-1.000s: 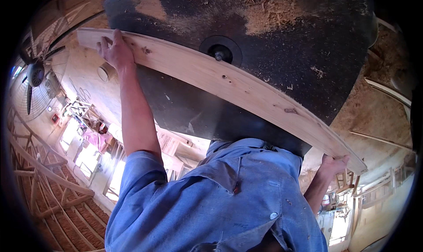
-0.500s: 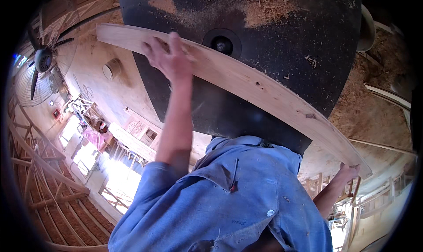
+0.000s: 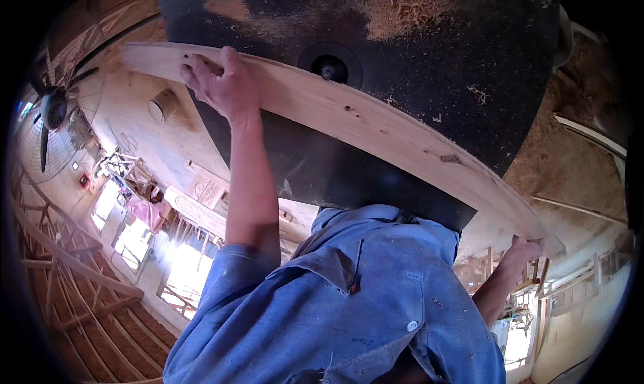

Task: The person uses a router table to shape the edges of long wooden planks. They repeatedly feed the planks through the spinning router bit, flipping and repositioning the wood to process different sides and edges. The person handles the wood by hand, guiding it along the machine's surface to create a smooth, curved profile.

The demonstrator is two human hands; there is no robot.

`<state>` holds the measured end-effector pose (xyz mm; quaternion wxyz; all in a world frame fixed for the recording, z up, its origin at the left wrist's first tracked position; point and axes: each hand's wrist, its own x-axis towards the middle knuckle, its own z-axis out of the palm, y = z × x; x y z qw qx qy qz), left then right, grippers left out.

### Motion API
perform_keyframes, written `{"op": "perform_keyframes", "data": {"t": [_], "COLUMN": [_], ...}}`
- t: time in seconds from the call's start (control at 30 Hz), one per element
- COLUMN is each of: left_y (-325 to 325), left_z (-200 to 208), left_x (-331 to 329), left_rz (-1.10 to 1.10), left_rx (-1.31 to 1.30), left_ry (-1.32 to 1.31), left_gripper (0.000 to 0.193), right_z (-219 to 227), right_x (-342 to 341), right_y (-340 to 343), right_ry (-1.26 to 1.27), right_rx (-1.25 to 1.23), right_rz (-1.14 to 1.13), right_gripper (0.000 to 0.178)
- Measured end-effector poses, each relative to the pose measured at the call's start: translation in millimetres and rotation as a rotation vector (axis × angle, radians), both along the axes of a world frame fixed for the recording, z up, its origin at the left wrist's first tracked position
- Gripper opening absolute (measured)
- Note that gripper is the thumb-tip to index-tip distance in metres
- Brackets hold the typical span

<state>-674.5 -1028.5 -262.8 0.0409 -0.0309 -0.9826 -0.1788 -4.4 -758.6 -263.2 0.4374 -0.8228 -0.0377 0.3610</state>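
Note:
A long curved wooden board [image 3: 376, 125], pale with a few dark knots, lies slantwise across the dark machine table [image 3: 456, 75]. Its far-left and near-right ends both overhang the table's sides. My left hand [image 3: 228, 88] grips the board near its left end, fingers bent over the upper face and edge. Near the other end, my right hand [image 3: 526, 250] holds the board from its near edge; part of that grip is hidden under the wood. The board's outer curve passes close beside a round black spindle [image 3: 329, 68] set in the table; whether they touch, I cannot tell.
Sawdust and shavings [image 3: 409, 11] lie on the far part of the table. A caged fan [image 3: 54, 109] stands at the left. Further wooden strips [image 3: 583, 209] rest on the floor at the right. Wooden frames [image 3: 87, 276] fill the lower left.
The board has shifted left along the spindle. My left hand has moved left with it, its fingers now more curled around the wood. My right hand has moved slightly left and up.

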Motion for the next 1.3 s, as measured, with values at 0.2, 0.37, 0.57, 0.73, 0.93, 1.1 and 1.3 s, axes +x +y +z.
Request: {"op": "perform_keyframes", "data": {"t": [0.2, 0.37, 0.57, 0.73, 0.93, 1.1, 1.3], "left_y": [-14, -14, -32, -40, -41, -47, -48], "left_z": [-3, 3, -7, -7, -3, -1, -2], "left_x": [-28, -35, -44, -57, -66, -72, -71], "left_rz": [0.012, 0.006, -0.008, 0.002, 0.022, 0.045, 0.058], "left_rx": [0.076, 0.052, 0.09, 0.072, 0.071, 0.0, 0.098], "left_ry": [0.001, -0.007, 0.002, 0.012, -0.006, -0.015, -0.008], "left_gripper": [0.08, 0.077, 0.077, 0.077, 0.076, 0.077, 0.077], "right_z": [3, 17, 2, 0, 8, 11, 14], "right_x": [-37, -80, -42, -44, -83, -102, -113], "right_y": [-7, -13, -12, -12, -16, -15, -16], "right_ry": [-0.035, -0.016, 0.102, 0.142, 0.075, 0.014, 0.044], "right_rx": [-0.003, -0.015, 0.019, 0.012, -0.012, -0.012, -0.014], "right_rz": [0.058, 0.003, 0.056, 0.037, 0.036, 0.003, -0.016], "right_gripper": [0.056, 0.055, 0.054, 0.053, 0.053, 0.053, 0.052]}}
